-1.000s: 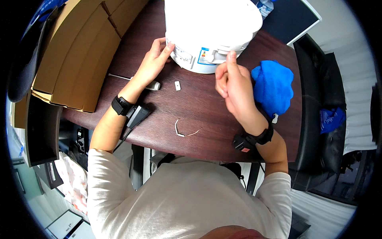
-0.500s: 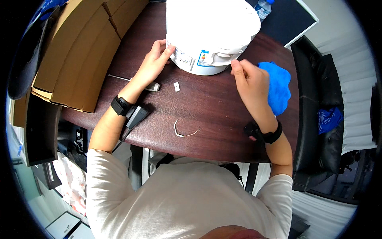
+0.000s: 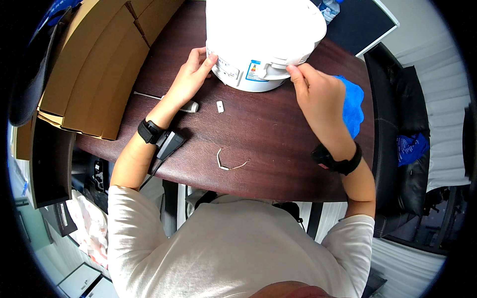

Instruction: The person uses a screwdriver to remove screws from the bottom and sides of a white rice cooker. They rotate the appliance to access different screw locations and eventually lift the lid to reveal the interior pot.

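A large white round appliance (image 3: 263, 42) stands at the far side of the table, a blue-edged label on its near wall. My left hand (image 3: 193, 74) holds its left side, thumb in front and fingers partly hidden behind the edge. At the right, my right hand (image 3: 315, 92) is closed in a pinch, its thumb and forefinger at the end of a white projecting part (image 3: 276, 68) low on the wall. Whether anything small sits between those fingertips is hidden. Beneath my left wrist lies a screwdriver (image 3: 190, 106) with a grey handle. A small white rectangular piece (image 3: 220, 107) rests nearby.
A bent thin wire (image 3: 225, 168) with a pale sleeve lies near the front edge. A black adapter (image 3: 171, 144) with a cord is by my left forearm. Cardboard boxes (image 3: 94, 64) line the left; a blue cloth (image 3: 354, 107) and a plastic bottle (image 3: 329, 11) are at the right.
My right hand has shifted slightly up and turned, bringing its pinched fingertips to the end of the projecting part. The left hand stays on the appliance.
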`<state>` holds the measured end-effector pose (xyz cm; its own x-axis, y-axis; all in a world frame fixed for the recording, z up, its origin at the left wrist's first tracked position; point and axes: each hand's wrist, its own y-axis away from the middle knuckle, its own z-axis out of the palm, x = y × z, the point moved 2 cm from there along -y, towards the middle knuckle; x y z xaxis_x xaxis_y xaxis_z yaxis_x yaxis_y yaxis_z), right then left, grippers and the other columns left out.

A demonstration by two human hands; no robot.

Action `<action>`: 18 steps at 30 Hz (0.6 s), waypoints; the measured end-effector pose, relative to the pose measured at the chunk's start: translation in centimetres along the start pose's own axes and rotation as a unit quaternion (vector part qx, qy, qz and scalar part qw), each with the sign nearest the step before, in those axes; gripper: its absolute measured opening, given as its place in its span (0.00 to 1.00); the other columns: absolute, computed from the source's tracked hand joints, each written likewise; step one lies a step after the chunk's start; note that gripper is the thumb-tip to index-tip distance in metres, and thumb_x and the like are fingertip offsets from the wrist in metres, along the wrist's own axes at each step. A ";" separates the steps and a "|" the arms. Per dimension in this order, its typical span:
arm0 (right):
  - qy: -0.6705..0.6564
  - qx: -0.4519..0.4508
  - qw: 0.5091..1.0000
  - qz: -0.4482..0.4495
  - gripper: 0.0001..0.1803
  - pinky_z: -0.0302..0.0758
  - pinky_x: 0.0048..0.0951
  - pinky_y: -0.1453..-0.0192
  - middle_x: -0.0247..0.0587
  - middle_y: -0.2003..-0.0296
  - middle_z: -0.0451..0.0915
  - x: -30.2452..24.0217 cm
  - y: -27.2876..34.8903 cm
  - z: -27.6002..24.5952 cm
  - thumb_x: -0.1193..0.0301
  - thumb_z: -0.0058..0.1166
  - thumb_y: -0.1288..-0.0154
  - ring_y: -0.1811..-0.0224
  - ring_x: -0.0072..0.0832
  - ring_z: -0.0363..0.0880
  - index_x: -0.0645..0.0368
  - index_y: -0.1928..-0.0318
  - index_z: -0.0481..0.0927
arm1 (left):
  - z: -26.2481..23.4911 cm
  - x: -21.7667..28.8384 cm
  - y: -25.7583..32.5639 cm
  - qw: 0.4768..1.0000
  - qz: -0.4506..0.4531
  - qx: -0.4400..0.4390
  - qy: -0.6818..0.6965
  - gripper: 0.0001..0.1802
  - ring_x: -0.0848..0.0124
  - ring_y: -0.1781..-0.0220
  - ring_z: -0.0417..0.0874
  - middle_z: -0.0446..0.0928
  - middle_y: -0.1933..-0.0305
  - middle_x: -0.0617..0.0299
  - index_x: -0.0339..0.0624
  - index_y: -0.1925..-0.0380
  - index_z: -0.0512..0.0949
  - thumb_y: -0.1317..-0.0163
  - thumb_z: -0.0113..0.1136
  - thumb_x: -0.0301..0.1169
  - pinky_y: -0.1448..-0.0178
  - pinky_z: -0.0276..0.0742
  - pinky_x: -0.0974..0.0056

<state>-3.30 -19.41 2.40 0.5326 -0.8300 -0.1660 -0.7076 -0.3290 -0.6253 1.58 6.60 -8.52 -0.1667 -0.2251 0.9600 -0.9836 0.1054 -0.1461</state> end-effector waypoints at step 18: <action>-0.837 -0.198 0.347 0.374 0.40 0.52 0.25 0.77 0.26 0.89 0.55 -4.1 2.3 3.9 0.34 0.18 0.27 0.90 0.20 0.49 0.53 0.77 0.67 | -0.1 -0.6 -0.3 1.000 0.004 -0.007 -0.004 0.38 0.61 0.41 0.79 0.75 0.40 0.41 0.29 0.36 0.61 0.29 0.54 0.53 0.41 0.76 0.61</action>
<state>-5.28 -15.00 -1.32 -0.5803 0.5646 -0.5870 -0.7701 -0.6148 0.1701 1.94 6.82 -9.05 -0.1759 -0.2327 0.9565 -0.9811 0.1214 -0.1509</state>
